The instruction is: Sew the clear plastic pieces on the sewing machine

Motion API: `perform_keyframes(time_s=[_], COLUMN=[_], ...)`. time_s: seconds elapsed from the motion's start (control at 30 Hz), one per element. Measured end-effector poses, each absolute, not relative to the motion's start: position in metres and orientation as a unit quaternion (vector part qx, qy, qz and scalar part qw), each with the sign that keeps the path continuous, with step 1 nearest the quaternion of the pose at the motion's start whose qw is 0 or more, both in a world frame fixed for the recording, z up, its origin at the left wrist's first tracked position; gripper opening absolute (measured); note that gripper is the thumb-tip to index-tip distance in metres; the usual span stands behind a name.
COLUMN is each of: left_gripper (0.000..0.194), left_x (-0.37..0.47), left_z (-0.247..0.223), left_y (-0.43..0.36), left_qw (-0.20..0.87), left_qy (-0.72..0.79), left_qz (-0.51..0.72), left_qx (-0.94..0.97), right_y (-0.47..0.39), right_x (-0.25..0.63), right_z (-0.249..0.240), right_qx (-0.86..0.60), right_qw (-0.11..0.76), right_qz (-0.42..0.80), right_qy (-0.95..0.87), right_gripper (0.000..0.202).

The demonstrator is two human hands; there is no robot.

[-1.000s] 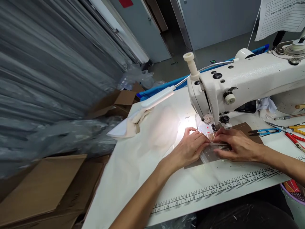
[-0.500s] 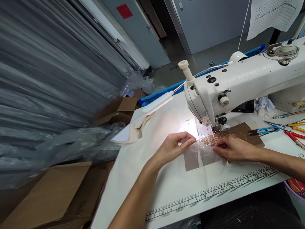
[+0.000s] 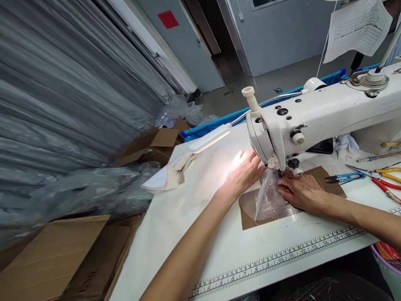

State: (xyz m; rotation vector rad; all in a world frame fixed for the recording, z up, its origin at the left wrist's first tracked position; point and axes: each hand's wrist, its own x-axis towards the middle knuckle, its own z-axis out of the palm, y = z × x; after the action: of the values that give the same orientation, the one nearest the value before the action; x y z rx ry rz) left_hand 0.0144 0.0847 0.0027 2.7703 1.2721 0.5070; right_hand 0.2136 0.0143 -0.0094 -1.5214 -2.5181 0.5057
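A white sewing machine [image 3: 332, 113] stands on the white table, its needle area above a sheer, see-through piece of material [image 3: 271, 200]. My left hand [image 3: 242, 173] lies under the bright lamp, left of the machine head, with its fingertips at the needle area. At the right of the needle, my right hand [image 3: 300, 190] has its fingers curled down on the sheer material. What its fingertips pinch is too small to tell. Under the material lies a brown sheet [image 3: 249, 223] on the table.
Blue snips [image 3: 347, 177], scissors and red-handled pliers lie at the right. A lamp bar [image 3: 209, 140] and a pale cloth [image 3: 169, 177] are at the left. Cardboard boxes [image 3: 56, 255] stand beside the table. A printed ruler [image 3: 282, 261] runs along the front edge.
My left hand has moved forward and right to the machine head, its pinch opened into spread fingers. The sheer material has shifted and now stands in a fold. My right hand is closer to the needle.
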Motion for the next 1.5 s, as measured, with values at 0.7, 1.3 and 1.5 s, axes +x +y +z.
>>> perform_keyframes(time_s=[0.7, 1.3, 1.5], left_gripper=[0.015, 0.009, 0.007], left_x=[0.026, 0.02, 0.022], left_z=[-0.027, -0.027, -0.027], left_y=[0.007, 0.011, 0.01], left_qw=[-0.07, -0.057, -0.093], left_qy=[0.269, 0.201, 0.2], left_qz=[0.29, 0.3, 0.308], left_qx=[0.916, 0.931, 0.926], right_y=[0.023, 0.027, 0.026], right_x=[0.234, 0.244, 0.249], right_z=[-0.019, -0.026, -0.035], right_qx=[-0.446, -0.389, -0.384], right_qw=[0.083, 0.108, 0.146], right_qz=[0.139, 0.079, 0.083], right_qy=[-0.88, -0.911, -0.908], right_gripper=[0.036, 0.036, 0.038])
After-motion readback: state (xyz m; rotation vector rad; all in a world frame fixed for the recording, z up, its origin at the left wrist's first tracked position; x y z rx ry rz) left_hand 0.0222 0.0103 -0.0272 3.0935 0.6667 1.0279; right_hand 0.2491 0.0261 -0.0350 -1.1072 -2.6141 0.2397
